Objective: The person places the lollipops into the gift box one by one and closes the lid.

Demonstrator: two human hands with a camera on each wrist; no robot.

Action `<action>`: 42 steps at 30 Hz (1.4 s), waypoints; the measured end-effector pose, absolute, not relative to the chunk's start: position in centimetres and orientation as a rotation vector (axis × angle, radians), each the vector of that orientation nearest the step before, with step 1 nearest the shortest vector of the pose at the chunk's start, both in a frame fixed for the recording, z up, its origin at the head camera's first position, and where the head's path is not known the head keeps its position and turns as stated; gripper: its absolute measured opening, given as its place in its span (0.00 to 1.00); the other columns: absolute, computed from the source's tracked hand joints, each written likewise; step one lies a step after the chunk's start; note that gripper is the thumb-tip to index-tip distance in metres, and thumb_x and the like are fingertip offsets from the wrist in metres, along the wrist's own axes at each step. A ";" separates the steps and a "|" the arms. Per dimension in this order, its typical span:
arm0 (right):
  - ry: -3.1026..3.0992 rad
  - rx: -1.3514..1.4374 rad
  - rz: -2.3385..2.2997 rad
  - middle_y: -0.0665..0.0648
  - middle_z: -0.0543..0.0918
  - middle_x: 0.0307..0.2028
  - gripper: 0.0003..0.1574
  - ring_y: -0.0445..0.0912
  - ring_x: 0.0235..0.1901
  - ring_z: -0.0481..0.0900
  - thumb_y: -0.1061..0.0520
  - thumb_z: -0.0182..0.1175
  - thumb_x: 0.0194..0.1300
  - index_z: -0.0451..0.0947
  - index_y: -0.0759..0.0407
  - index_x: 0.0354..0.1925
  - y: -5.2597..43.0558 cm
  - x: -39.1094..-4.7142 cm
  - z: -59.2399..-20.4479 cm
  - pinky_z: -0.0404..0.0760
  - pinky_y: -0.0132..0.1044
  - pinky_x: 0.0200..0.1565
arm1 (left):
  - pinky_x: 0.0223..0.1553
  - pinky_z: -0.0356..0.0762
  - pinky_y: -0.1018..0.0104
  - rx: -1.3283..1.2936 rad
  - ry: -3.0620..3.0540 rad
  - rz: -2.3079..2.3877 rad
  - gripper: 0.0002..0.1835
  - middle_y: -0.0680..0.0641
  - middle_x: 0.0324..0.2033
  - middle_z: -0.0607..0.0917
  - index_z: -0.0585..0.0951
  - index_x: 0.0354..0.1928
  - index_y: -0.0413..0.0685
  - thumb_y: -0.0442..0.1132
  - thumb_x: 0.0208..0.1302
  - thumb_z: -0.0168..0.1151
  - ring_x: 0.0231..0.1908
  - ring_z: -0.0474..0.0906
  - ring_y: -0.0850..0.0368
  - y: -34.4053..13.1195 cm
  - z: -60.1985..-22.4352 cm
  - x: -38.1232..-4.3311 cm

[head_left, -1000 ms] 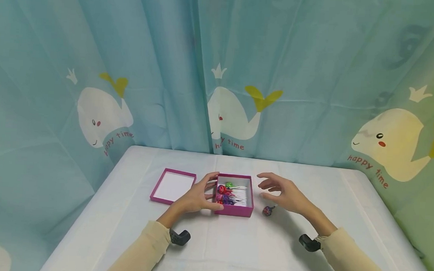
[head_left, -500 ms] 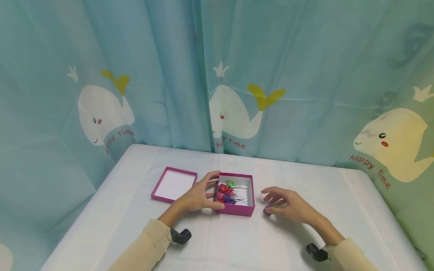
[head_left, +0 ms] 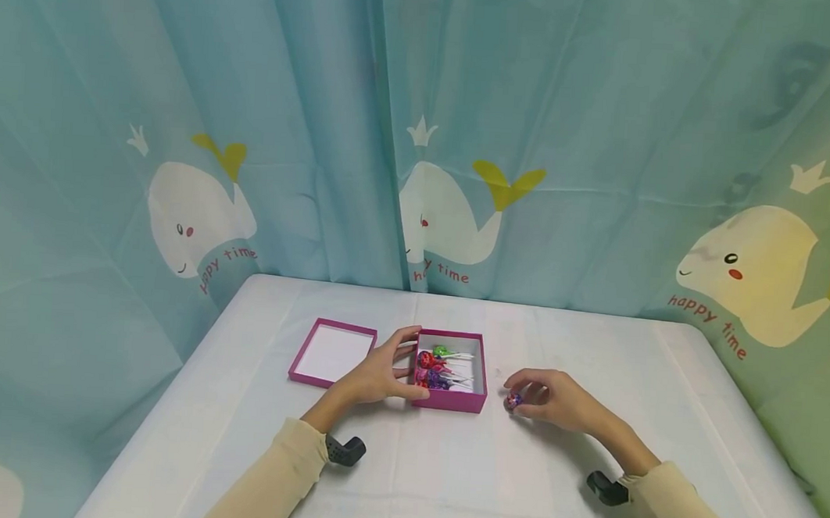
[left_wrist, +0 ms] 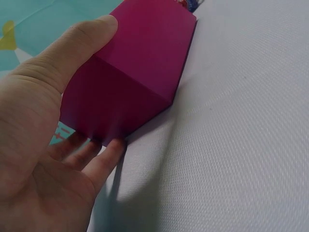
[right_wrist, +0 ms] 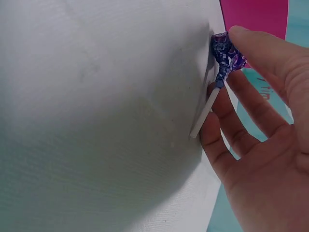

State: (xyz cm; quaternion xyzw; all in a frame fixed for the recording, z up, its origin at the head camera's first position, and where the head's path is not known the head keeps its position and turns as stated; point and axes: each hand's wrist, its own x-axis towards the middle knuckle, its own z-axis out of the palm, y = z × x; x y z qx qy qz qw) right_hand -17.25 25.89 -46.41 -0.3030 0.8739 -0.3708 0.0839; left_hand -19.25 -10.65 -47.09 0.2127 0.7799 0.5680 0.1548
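A magenta box (head_left: 450,402) with a white inside holds several wrapped lollipops (head_left: 434,379), sticks toward the right. My left hand (head_left: 372,378) grips its left side; in the left wrist view the thumb (left_wrist: 99,30) presses one face and the fingertips touch the adjoining side. To the right of the box, my right hand (head_left: 558,401) pinches a purple-blue wrapped lollipop (right_wrist: 221,53) by its candy end, low over the white cloth. Its white stick (right_wrist: 205,113) points back across the curled fingers in the right wrist view.
A magenta-rimmed lid (head_left: 332,354) lies inside-up on the white tablecloth (head_left: 439,471), left of the box and partly behind my left hand. A blue curtain (head_left: 323,129) with whale prints hangs behind the table.
My right hand has come down and toward me onto the loose lollipop, and its fingers have closed on the candy end. The left hand keeps its place at the box.
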 end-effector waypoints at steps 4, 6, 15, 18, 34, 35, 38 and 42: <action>2.607 -0.915 -1.101 0.45 0.87 0.39 0.18 0.41 0.36 0.82 0.60 0.76 0.59 0.85 0.50 0.47 25.9 -17.1 -46.4 0.85 0.34 0.40 | 0.66 0.74 0.53 0.622 2.228 1.638 0.61 0.44 0.79 0.54 0.51 0.81 0.52 0.41 0.52 0.83 0.77 0.56 0.43 -10.7 -47.1 -19.2; 2.607 -0.934 -1.104 0.46 0.88 0.40 0.17 0.41 0.37 0.81 0.61 0.75 0.59 0.85 0.50 0.47 25.9 -17.1 -46.4 0.85 0.35 0.40 | 0.66 0.74 0.52 0.628 2.224 1.647 0.61 0.43 0.79 0.54 0.51 0.81 0.51 0.40 0.52 0.83 0.77 0.56 0.42 -10.7 -47.1 -19.2; 2.614 -0.982 -1.093 0.46 0.88 0.41 0.15 0.41 0.37 0.80 0.61 0.74 0.61 0.86 0.51 0.47 25.8 -16.9 -46.3 0.85 0.35 0.40 | 0.66 0.74 0.52 0.627 2.220 1.657 0.61 0.43 0.79 0.55 0.51 0.81 0.51 0.40 0.52 0.83 0.77 0.56 0.42 -10.7 -47.2 -19.1; 2.618 -0.975 -1.084 0.46 0.87 0.41 0.15 0.41 0.37 0.80 0.61 0.74 0.61 0.86 0.51 0.47 25.9 -16.9 -46.3 0.84 0.35 0.41 | 0.67 0.73 0.52 0.623 2.218 1.661 0.61 0.44 0.79 0.55 0.52 0.81 0.52 0.40 0.52 0.83 0.77 0.56 0.43 -10.7 -47.3 -19.1; 2.598 -0.975 -1.017 0.45 0.86 0.37 0.15 0.43 0.35 0.81 0.66 0.72 0.61 0.84 0.51 0.44 25.6 -18.4 -43.5 0.83 0.33 0.34 | 0.66 0.74 0.52 0.635 2.227 1.643 0.60 0.44 0.79 0.55 0.51 0.81 0.51 0.41 0.53 0.83 0.77 0.56 0.42 -10.7 -47.2 -19.3; 2.602 -0.984 -1.013 0.45 0.86 0.37 0.15 0.44 0.35 0.82 0.66 0.72 0.61 0.84 0.51 0.44 25.6 -18.6 -43.0 0.83 0.33 0.34 | 0.66 0.74 0.52 0.635 2.228 1.642 0.60 0.44 0.79 0.55 0.51 0.81 0.51 0.42 0.53 0.83 0.77 0.56 0.42 -10.8 -47.2 -19.3; 2.619 -1.012 -1.007 0.45 0.86 0.38 0.15 0.44 0.36 0.82 0.66 0.72 0.61 0.84 0.51 0.44 25.1 -19.3 -41.4 0.84 0.35 0.34 | 0.66 0.74 0.53 0.645 2.232 1.641 0.60 0.43 0.79 0.55 0.51 0.81 0.51 0.42 0.53 0.82 0.77 0.56 0.42 -10.8 -47.3 -19.3; 2.658 -1.050 -0.989 0.43 0.86 0.39 0.15 0.44 0.37 0.83 0.65 0.72 0.62 0.84 0.50 0.45 23.9 -20.2 -39.3 0.84 0.36 0.36 | 0.66 0.74 0.53 0.647 2.230 1.641 0.61 0.43 0.79 0.54 0.51 0.81 0.51 0.42 0.53 0.83 0.77 0.56 0.41 -10.8 -47.2 -19.3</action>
